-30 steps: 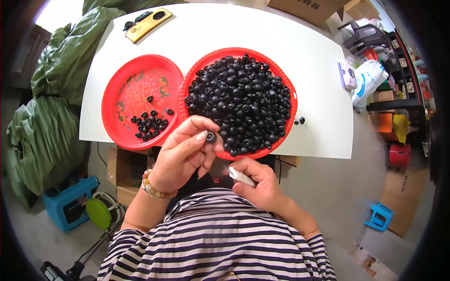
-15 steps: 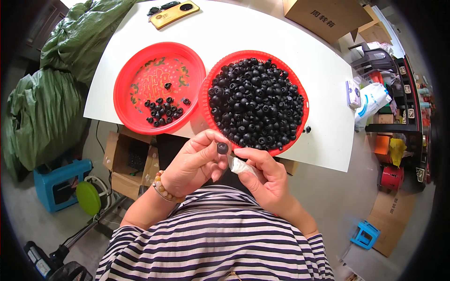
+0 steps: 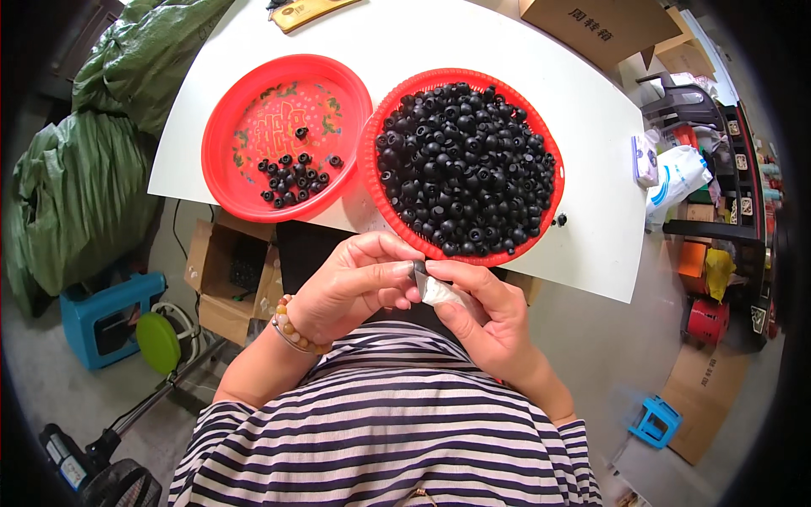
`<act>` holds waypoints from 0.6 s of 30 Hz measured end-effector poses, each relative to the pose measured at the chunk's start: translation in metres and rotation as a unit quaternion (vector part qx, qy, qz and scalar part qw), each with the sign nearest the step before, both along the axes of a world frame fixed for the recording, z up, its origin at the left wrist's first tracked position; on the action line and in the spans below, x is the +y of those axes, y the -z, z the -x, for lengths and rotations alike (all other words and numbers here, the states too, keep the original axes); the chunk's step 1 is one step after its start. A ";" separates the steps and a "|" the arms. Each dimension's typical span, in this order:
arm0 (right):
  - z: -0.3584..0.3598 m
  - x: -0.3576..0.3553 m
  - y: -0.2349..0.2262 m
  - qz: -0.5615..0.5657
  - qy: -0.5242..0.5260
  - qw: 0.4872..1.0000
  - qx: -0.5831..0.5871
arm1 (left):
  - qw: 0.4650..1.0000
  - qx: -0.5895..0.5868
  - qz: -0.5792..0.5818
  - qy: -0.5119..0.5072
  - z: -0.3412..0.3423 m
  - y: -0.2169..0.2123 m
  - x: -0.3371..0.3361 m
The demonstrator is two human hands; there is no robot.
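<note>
Head view: our left hand pinches a black bead, our right hand grips a white-wrapped tool; if the bead rolls, the tool could nick us.

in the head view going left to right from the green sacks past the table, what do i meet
Green sacks → shallow red tray → red basket heaped with black pieces → loose black piece → purple-and-white packet → white plastic bag.

One left hand, one right hand, one white-wrapped object, one red tray, one red basket, one bracelet and countless black pieces show.
</note>
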State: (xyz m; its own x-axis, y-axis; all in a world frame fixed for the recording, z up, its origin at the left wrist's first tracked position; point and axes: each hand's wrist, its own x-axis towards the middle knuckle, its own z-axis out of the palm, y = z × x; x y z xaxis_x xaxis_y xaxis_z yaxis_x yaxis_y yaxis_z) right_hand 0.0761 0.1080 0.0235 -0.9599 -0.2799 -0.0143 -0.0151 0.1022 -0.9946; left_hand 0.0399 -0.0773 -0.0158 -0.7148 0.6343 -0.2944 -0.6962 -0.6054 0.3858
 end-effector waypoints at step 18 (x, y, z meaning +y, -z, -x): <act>-0.002 -0.001 0.002 0.016 0.016 1.000 -0.015 | 0.999 -0.015 -0.030 -0.007 -0.004 0.013 0.004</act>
State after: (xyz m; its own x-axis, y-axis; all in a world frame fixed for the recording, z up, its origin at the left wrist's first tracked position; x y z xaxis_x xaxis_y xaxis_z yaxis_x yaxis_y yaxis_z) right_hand 0.0783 0.1071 0.0220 -0.9678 -0.2495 -0.0346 0.0174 0.0710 -0.9973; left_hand 0.0440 -0.0733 -0.0286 -0.7147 0.6420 -0.2778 -0.6987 -0.6366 0.3264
